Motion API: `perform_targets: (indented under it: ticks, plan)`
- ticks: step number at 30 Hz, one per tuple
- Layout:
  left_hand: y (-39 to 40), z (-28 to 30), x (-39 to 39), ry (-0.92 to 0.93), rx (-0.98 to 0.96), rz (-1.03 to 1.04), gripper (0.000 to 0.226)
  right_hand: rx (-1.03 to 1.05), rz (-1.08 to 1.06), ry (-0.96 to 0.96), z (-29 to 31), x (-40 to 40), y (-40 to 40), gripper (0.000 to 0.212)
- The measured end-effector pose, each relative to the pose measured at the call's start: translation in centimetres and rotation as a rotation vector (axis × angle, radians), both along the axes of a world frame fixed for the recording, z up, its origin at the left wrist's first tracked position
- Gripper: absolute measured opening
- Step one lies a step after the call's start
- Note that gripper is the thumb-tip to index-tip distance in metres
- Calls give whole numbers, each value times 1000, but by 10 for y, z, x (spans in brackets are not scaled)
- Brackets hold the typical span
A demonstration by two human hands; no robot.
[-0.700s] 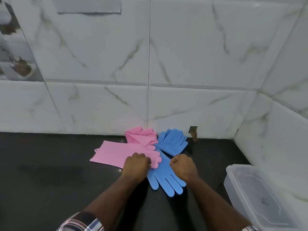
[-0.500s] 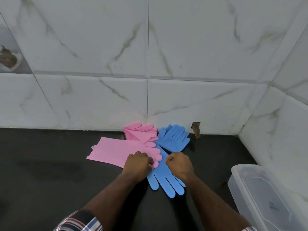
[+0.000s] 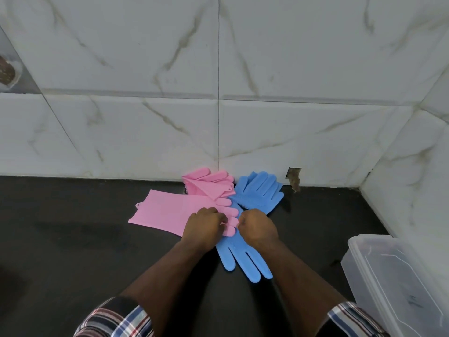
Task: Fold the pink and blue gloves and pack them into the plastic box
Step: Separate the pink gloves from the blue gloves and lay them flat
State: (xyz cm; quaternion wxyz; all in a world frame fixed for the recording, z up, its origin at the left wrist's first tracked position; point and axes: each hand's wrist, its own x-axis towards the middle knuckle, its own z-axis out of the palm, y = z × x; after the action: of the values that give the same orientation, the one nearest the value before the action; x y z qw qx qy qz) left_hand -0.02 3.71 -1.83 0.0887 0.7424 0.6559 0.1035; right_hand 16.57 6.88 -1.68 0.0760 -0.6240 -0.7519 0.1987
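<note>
Lying on a dark bench (image 3: 73, 239) under marble wall tiles (image 3: 145, 69), flat pink glove (image 3: 165, 211) seems pinched by both curled hands, left hand (image 3: 205, 226) and right hand (image 3: 258, 227).

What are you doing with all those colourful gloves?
A person is sorting rubber gloves on a dark counter. The left hand and the right hand are both closed on the flat pink glove, at its finger end, where it lies over a flat blue glove. A folded pink glove and another blue glove sit by the wall. The clear plastic box waits on the right, with no gloves in it.
</note>
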Motion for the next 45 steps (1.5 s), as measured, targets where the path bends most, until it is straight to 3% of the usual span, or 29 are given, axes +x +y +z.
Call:
perform_targets:
  ticks: [3,6,11,15,19,23,28,32,34,36,38,41,45]
  plan:
    - [1,0,-3,-5,15,0,34,45,6,30,7,-6,1,23]
    - [3,5,-4,-77,56,8,35,61,-8,206,26,-14,1,23]
    - [7,33,-7,-317,248,103,17,40,9,496,71,-20,-1,17]
    - [-2,73,-12,-543,277,180,12,96,-117,782,97,-3,-5,13]
    - [-18,114,-13,-835,263,221,13,140,-163,804,109,22,-13,25]
    - [-40,155,-6,-1177,220,165,19,56,-46,818,125,34,-34,37]
    - [-62,179,-3,-1414,61,166,23,187,-59,895,144,41,-57,4]
    - [-65,192,-15,-1305,233,171,35,283,-3,915,166,43,-69,4]
    - [-74,203,-11,-1056,269,-8,31,293,44,898,177,40,-78,7]
    - [-83,209,1,-781,164,-197,35,299,99,874,186,37,-85,9]
    - [-89,209,12,-636,81,-282,37,304,129,861,195,37,-92,13]
    - [-94,211,20,-687,125,-241,10,275,110,930,200,46,-99,21]
    - [-101,210,36,-669,170,-248,19,135,120,1025,194,66,-114,21]
